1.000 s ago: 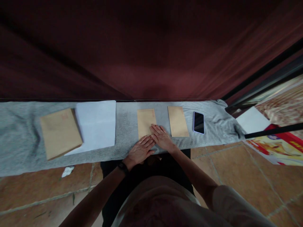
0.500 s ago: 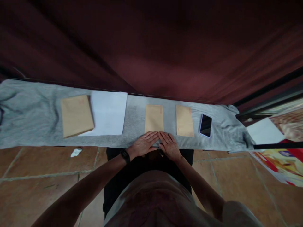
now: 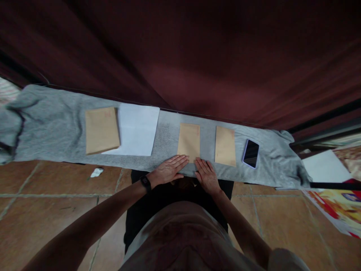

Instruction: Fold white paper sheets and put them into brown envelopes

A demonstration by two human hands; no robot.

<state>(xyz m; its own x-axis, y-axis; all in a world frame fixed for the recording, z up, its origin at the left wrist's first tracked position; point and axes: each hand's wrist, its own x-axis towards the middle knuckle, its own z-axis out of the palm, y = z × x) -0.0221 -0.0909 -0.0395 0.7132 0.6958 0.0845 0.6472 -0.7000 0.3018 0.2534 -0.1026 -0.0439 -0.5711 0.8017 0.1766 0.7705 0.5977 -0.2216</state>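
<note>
My left hand (image 3: pixel 168 170) lies flat with fingers stretched out on the grey cloth (image 3: pixel 56 124), its fingertips at the near edge of a small brown envelope (image 3: pixel 188 141). My right hand (image 3: pixel 207 175) also lies flat and open beside it, fingertips at the same envelope's near right corner. A second small brown envelope (image 3: pixel 225 146) lies just to the right. A black watch (image 3: pixel 146 183) is on my left wrist.
A dark phone (image 3: pixel 251 153) lies right of the envelopes. To the left are a larger brown envelope (image 3: pixel 101 130) and white paper (image 3: pixel 137 130). A dark red curtain (image 3: pixel 197 56) hangs behind. A paper scrap (image 3: pixel 96 172) lies on the tiled floor; white paper (image 3: pixel 325 166) and a colourful print (image 3: pixel 341 207) lie at right.
Both hands slid back along the envelope towards me and parted slightly; one second ago the right hand lay further up on the envelope. The camera has turned, shifting the scene right.
</note>
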